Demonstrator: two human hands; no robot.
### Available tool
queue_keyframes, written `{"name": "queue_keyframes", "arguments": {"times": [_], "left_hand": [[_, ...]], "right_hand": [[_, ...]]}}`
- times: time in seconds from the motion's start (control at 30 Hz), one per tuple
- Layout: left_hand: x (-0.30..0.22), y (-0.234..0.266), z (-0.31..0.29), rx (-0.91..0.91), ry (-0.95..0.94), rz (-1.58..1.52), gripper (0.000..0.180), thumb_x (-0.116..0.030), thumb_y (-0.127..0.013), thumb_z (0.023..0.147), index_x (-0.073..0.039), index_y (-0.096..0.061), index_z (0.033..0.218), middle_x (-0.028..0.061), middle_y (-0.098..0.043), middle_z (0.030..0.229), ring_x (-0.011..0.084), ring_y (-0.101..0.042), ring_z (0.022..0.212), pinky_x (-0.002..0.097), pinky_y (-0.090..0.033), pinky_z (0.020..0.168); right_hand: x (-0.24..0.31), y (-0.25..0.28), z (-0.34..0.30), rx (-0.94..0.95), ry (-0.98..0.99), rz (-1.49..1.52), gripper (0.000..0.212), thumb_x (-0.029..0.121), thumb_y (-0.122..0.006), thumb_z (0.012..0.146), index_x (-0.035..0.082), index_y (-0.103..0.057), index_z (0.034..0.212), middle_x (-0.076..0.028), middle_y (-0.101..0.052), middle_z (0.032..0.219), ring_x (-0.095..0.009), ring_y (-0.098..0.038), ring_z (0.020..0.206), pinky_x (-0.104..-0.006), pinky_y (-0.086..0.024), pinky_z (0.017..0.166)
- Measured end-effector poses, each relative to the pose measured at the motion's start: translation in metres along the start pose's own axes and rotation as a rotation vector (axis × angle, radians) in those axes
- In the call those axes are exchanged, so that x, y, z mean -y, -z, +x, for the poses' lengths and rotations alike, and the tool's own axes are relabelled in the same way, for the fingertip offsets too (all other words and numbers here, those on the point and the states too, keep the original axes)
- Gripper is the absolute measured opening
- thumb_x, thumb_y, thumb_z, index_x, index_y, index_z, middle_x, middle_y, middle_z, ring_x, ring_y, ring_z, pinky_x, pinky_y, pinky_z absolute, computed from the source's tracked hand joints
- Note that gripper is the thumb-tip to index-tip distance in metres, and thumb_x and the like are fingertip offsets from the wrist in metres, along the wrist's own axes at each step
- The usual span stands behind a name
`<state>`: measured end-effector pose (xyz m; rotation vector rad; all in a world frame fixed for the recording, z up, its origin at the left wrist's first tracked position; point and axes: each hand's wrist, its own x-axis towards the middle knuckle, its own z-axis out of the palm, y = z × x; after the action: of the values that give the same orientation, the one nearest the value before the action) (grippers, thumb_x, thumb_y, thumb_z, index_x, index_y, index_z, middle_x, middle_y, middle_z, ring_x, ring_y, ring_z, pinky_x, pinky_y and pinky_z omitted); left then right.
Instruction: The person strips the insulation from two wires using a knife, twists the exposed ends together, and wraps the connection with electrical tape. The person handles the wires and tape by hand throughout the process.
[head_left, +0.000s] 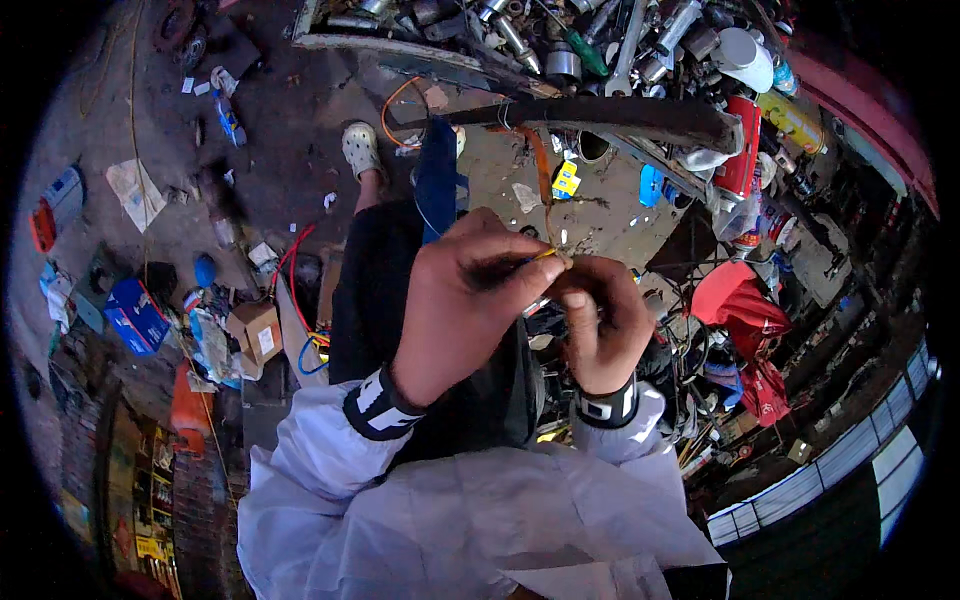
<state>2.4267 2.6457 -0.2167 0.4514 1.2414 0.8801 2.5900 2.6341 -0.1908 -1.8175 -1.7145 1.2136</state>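
My left hand (465, 300) is closed in a pinch, thumb against forefinger, on a thin yellow wire (543, 254). Close against its fingertips is my right hand (605, 325), fingers curled and thumb bent in, gripping at the same wire's end. The fingers hide most of the wire. Just beyond them an orange-brown strip (542, 170) hangs down from a dark beam. A dark blue piece (437, 180), perhaps cloth, shows past my left knuckles. Both hands are held above my lap, over dark trousers.
A bench tray heaped with sockets, wrenches and metal parts (560, 60) stands ahead, with a dark beam (640, 118) along its near side. Red cloth (740, 305) and clutter lie right. Leftward are a blue box (136, 316), a cardboard box (256, 335) and red cable (293, 262).
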Motion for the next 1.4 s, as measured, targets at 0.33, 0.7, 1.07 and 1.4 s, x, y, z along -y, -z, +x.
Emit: {"name": "queue_keyframes", "arguments": {"times": [0.33,0.7,1.07,1.4], "left_hand": [[-0.006,-0.001,-0.006,0.012,-0.159,0.184,0.016,-0.001,-0.072,0.079,0.001,-0.069,0.094,0.0085,-0.059,0.083,0.0165,-0.058,0.071,0.0264,-0.045,0.063],[-0.03,0.02,-0.011,0.121,-0.306,0.54,0.025,0.002,-0.069,0.078,-0.003,-0.068,0.102,0.0116,-0.059,0.084,0.0235,-0.061,0.074,0.0319,-0.047,0.063],[-0.045,0.012,-0.015,0.059,-0.339,0.681,0.023,0.002,-0.07,0.075,-0.005,-0.071,0.097,0.0097,-0.06,0.084,0.0229,-0.06,0.076,0.031,-0.048,0.066],[-0.045,0.016,-0.019,0.094,-0.287,0.622,0.026,0.004,-0.069,0.076,-0.005,-0.071,0.1,0.0085,-0.061,0.088,0.0191,-0.059,0.081,0.0278,-0.046,0.072]], "right_hand": [[0.01,0.026,0.035,0.215,0.603,-0.48,0.02,0.002,-0.074,0.071,0.003,-0.063,0.088,-0.006,-0.056,0.065,-0.022,-0.055,0.052,-0.0329,-0.042,0.043],[0.016,0.012,0.011,0.242,-0.544,0.681,0.024,0.018,-0.052,0.094,0.003,-0.057,0.076,-0.002,-0.054,0.063,-0.007,-0.044,0.049,-0.0237,-0.031,0.045],[0.027,-0.017,0.001,0.134,-0.672,1.325,0.027,0.026,-0.048,0.098,0.007,-0.054,0.08,0.003,-0.042,0.057,-0.005,-0.033,0.048,-0.0218,-0.023,0.044],[-0.008,-0.019,-0.002,0.369,-0.414,1.377,0.024,0.027,-0.052,0.098,0.005,-0.057,0.09,0.0,-0.052,0.071,-0.005,-0.037,0.051,-0.0213,-0.027,0.046]]}}
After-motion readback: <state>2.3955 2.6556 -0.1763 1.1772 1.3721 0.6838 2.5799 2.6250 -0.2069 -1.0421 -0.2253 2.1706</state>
